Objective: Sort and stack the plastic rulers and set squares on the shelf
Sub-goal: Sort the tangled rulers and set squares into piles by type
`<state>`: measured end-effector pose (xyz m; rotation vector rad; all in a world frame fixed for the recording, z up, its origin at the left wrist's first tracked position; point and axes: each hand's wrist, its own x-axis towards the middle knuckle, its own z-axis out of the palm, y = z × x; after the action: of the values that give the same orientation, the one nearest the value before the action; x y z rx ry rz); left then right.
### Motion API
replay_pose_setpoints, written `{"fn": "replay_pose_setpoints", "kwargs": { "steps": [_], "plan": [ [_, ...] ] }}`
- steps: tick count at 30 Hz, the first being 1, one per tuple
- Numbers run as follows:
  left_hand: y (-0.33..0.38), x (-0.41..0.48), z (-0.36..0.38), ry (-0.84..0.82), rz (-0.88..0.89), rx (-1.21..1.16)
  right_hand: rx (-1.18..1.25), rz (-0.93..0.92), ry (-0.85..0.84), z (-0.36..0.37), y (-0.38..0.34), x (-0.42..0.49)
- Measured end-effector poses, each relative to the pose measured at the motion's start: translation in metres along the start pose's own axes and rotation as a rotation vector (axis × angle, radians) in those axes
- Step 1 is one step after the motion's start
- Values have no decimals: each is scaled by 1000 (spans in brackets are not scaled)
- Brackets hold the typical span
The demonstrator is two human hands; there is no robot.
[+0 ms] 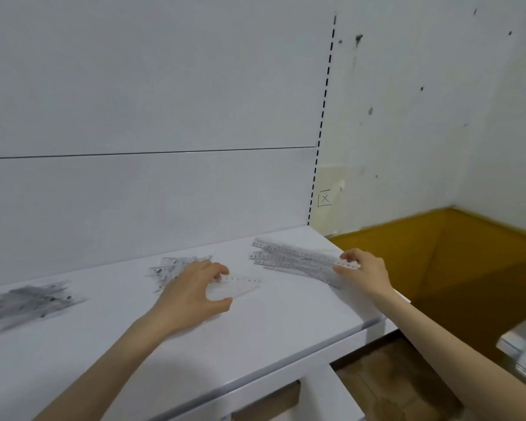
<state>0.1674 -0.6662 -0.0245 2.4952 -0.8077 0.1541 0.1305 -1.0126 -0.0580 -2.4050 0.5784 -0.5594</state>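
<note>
shelf (255,329) carries three groups of clear plastic pieces. the ruler stack (292,258) lies at the right end, its long pieces roughly aligned but fanned at the far end. the middle pile (170,267) sits just behind the left hand (192,293); it is blurred, probably set squares. the left pile (28,302) lies well apart toward the left edge, loose and untidy; kinds cannot be told.

left hand: fingers (222,268) and thumb curled round one set square (240,288), low over the shelf between middle pile and ruler stack.

right hand (365,268): fingers (346,256) bent over the near end of the ruler stack, thumb against its edge, gripping it.

judgement: sorting is well advanced. still to do: place the held set square, square up the stacks, deal with the left pile.
</note>
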Motion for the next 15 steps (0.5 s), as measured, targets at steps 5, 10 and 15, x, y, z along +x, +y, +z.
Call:
{"fn": "replay_pose_setpoints", "kwargs": {
  "steps": [5, 10, 15],
  "plan": [
    [1, 2, 3, 9, -26, 11, -266, -60, -126, 15, -10, 12],
    [4, 3, 1, -14, -20, -35, -284, -330, -152, 17, -22, 1],
    [6, 4, 2, -52, 29, -47, 30, -831, -363, 13, -80, -36]
  ]
}}
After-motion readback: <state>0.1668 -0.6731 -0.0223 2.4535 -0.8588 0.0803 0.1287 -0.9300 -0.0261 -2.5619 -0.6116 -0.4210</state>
